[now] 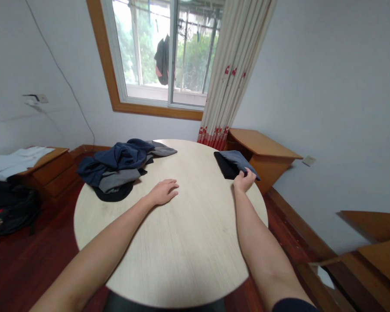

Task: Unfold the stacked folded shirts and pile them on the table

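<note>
We see the folded grey garment lying lengthwise toward the window, our right hand pinching its near edge; our left hand rests flat and released on the table.

Both forearms are bare from wrist to elbow, with no watch, ring or band to be seen on the left hand or the right hand. At the lower edge of the view, a dark navy sleeve hem shows on the right upper arm. The left arm shows no sleeve.
</note>
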Demonstrator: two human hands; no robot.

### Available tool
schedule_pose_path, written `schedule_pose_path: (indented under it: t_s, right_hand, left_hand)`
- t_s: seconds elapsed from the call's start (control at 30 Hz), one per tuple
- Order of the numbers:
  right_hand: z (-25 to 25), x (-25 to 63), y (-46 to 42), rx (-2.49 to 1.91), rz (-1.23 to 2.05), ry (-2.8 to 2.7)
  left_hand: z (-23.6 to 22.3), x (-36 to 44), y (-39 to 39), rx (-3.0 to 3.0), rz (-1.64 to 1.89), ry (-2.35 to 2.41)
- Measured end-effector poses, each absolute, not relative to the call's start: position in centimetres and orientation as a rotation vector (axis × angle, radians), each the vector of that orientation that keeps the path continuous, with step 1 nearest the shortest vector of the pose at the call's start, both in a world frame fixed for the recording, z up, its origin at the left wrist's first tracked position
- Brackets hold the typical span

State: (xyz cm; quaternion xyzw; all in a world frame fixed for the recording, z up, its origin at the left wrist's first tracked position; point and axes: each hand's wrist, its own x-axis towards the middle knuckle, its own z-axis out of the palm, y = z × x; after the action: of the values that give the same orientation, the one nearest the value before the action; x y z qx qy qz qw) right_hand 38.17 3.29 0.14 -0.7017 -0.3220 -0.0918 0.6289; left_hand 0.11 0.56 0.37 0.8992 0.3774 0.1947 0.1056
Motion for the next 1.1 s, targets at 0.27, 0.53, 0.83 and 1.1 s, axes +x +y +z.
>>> schedule_pose_path:
  t_s: [0.27,0.53,0.83,1.1]
  right_hand:
    - [4.9,29.5,0.3,-1.031,0.418,-1.821]
    - [2.4,27.8,0.4,-1.172,1.033,-1.905]
    - [-0.7,26.3,2.1,-1.248,0.568,-2.007]
    - [-0.5,26.2,2.0,-1.287,0.605,-1.990]
  left_hand:
    - [0.9,0.5,-0.2,2.450,0.771,1.174]
    - [0.9,0.3,-0.1,2.391,0.828,1.228]
    - [1.0,1.2,-0.2,2.436,0.866,1.033]
    - [2.8,1.5,-1.2,2.406,0.963,1.012]
